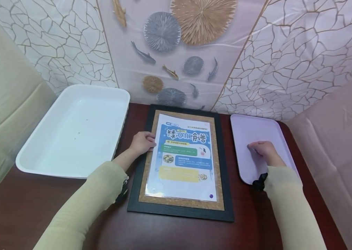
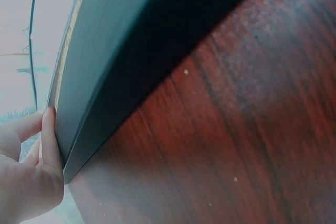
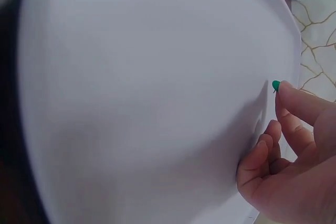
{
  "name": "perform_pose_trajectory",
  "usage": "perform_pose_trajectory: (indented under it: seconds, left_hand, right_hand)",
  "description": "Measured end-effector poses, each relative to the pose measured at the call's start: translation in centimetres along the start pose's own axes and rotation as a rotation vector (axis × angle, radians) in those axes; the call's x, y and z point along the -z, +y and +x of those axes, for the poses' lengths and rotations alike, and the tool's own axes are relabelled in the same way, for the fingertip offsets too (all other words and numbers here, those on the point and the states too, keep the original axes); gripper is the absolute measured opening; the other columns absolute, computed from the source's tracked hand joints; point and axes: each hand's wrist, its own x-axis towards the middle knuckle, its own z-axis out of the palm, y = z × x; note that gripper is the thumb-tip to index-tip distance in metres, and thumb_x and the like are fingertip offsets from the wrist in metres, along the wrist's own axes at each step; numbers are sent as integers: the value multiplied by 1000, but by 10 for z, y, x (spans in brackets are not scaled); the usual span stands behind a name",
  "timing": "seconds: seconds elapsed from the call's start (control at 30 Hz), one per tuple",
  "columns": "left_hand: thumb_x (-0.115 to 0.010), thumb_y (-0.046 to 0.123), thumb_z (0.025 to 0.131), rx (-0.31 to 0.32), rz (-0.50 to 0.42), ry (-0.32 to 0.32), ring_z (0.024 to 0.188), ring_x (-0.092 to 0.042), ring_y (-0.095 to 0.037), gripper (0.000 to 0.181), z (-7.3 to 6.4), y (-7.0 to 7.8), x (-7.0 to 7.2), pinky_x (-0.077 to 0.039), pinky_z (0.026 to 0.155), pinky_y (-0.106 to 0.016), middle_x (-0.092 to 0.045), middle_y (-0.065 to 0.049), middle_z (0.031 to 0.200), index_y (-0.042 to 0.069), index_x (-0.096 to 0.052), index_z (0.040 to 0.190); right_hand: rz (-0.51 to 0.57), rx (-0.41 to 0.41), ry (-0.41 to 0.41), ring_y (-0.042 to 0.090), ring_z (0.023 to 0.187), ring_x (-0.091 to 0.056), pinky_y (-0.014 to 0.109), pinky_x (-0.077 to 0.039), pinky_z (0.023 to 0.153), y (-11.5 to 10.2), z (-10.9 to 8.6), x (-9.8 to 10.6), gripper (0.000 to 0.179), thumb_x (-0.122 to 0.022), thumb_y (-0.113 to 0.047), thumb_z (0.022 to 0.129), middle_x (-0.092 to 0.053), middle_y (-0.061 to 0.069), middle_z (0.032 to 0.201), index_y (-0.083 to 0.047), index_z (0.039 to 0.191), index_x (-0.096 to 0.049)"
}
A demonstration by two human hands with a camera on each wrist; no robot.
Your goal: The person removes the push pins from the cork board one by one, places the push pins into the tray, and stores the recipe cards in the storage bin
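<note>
A printed sheet (image 1: 183, 189) lies on a black-framed cork board (image 1: 180, 211), its Chinese lettering facing up. A purple pin (image 1: 211, 196) sits in the sheet's lower right corner. My left hand (image 1: 143, 142) rests on the board's left side, fingertips close to the sheet's edge; in the left wrist view its fingers (image 2: 49, 135) touch the black frame (image 2: 100, 51). Over the pale purple tray (image 1: 244, 132) is my right hand (image 1: 265, 151). In the right wrist view it pinches a green thumbtack (image 3: 275, 85) between thumb and forefinger, the other fingers curled.
A large white basin (image 1: 79, 132) stands at the left of the dark red wooden table (image 1: 138, 232). Patterned cloth (image 1: 266, 69) hangs behind the table. Beige cloth walls (image 1: 4, 104) close in the left side.
</note>
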Motion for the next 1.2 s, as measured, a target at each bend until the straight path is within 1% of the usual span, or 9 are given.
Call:
perform_pose_trajectory:
  seconds: [0.1, 0.2, 0.23, 0.37, 0.6, 0.8, 0.93, 1.03, 1.2]
  left_hand:
    - [-63, 8, 87, -3, -3, 2, 90, -68, -24, 37, 0, 1, 0, -58, 73, -26, -66, -16, 108, 1, -56, 123]
    - [-63, 8, 87, -2, -3, 2, 90, -67, -24, 38, 0, 1, 0, -58, 73, -26, -66, -16, 108, 1, -56, 124]
    - [-63, 9, 87, 0, -1, 2, 91, -67, -24, 38, 0, 1, 0, -57, 73, -26, -66, -16, 108, 1, -55, 124]
    - [-63, 9, 87, 8, -4, 5, 90, -67, -23, 38, -1, 2, 0, -57, 72, -26, -66, -16, 108, 1, -56, 124]
    - [-63, 9, 87, 12, -4, 6, 89, -67, -23, 38, -1, 3, 0, -57, 73, -26, -66, -15, 107, 2, -56, 124]
    - [-63, 10, 87, 6, -3, 8, 88, -67, -23, 37, -1, 2, -1, -58, 73, -26, -66, -15, 106, 2, -56, 123]
    - [-63, 10, 87, 11, -7, 10, 89, -67, -23, 38, -1, 1, 0, -58, 73, -26, -66, -15, 107, 2, -56, 123]
    - [-63, 10, 88, 10, -1, 7, 90, -67, -23, 38, -2, 2, 0, -57, 74, -27, -65, -15, 107, 3, -56, 124]
    - [-63, 11, 88, 17, 2, 4, 92, -67, -24, 38, -3, 3, 0, -57, 76, -28, -65, -15, 108, 3, -56, 125]
  right_hand:
    - [-22, -2, -9, 21, 91, -45, 35, -41, 82, 1, -1, 1, 49, -55, -27, 91, -56, 3, 87, 9, 124, -51]
    - [-31, 0, -8, 17, 81, -45, 30, -39, 74, 2, 0, 2, 46, -56, -27, 91, -52, -5, 74, 8, 121, -54]
    - [-30, -1, -8, 16, 78, -45, 30, -38, 73, 2, 1, 2, 46, -56, -27, 91, -52, -6, 73, 8, 120, -55]
    - [-27, -3, 4, 15, 76, -45, 29, -38, 71, 3, 2, 1, 43, -57, -26, 90, -52, -6, 73, 7, 117, -56]
    - [-30, -13, 11, 20, 86, -45, 33, -40, 79, 5, 3, 0, 41, -56, -26, 91, -52, -1, 80, 7, 114, -57]
    - [-30, -8, 14, 19, 81, -44, 32, -38, 76, 6, 3, 1, 37, -56, -28, 90, -50, -2, 75, 4, 109, -58]
    - [-28, 3, 15, 17, 83, -46, 30, -40, 75, 6, -1, 4, 43, -54, -31, 91, -54, 0, 83, 5, 114, -57]
    - [-17, 37, 36, 15, 83, -49, 28, -43, 74, 4, -8, 9, 48, -51, -33, 92, -56, 2, 89, 6, 119, -53]
    - [-2, 107, 75, 19, 93, -48, 22, -45, 72, -5, -22, 14, 52, -48, -37, 94, -53, 10, 105, 7, 122, -49]
